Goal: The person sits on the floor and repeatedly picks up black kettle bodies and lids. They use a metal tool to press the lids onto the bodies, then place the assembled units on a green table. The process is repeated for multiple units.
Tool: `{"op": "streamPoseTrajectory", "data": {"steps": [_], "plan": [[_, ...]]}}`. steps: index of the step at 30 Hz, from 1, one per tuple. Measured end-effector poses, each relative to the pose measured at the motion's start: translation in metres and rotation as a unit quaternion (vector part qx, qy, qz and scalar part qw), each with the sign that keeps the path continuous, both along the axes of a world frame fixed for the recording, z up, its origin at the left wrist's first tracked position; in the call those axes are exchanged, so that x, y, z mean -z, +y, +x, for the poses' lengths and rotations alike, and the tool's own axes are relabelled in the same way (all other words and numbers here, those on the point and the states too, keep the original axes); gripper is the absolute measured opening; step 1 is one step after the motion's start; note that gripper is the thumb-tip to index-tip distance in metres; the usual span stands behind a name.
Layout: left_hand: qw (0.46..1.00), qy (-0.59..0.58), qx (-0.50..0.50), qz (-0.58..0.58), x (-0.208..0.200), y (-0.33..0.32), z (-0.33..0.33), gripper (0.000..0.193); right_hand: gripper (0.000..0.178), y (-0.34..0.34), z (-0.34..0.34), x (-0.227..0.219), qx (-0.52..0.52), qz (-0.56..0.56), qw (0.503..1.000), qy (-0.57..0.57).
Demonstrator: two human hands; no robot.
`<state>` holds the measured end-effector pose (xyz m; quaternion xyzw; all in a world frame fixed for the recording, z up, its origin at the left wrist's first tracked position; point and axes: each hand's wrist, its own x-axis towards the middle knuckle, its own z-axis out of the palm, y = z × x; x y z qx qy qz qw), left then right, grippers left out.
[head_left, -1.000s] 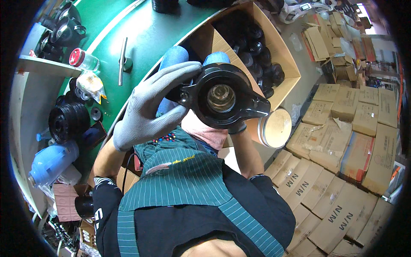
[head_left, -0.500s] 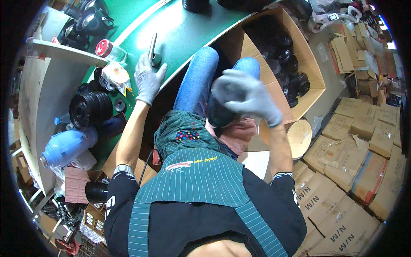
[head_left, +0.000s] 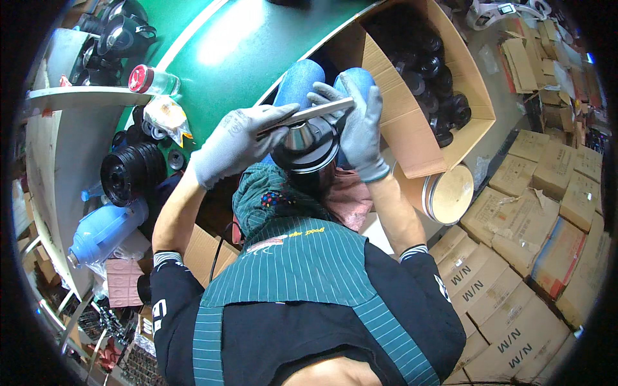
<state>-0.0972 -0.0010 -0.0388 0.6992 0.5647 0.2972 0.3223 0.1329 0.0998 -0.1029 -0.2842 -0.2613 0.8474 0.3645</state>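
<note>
Left grip (head_left: 237,143) pinches a metal bar (head_left: 317,112) over a black part (head_left: 308,157), the bar's right end at the spread right grip (head_left: 362,134).

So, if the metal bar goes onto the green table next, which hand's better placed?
Left, probably. The left hand grips one end of the metal bar and is nearer the green table. The right hand, fingers spread at the bar's other end, sits farther away.
</note>
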Motion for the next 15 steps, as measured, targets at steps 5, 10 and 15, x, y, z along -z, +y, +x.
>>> {"op": "streamPoseTrajectory", "data": {"steps": [5, 10, 15], "plan": [[0.996, 0.045, -0.036, -0.067, -0.033, -0.006, 0.037, 0.053, 0.055, 0.038, 0.008, 0.024, -0.128, 0.072, 0.989, -0.011], [0.934, 0.345, -0.098, 0.008, -0.036, -0.015, 0.098, 0.084, 0.045, 0.062, -0.015, 0.053, -0.211, 0.058, 0.973, 0.070], [0.975, 0.138, -0.162, 0.062, -0.007, -0.010, 0.082, 0.072, 0.043, 0.049, 0.007, 0.058, -0.138, -0.003, 0.975, 0.175]]}}
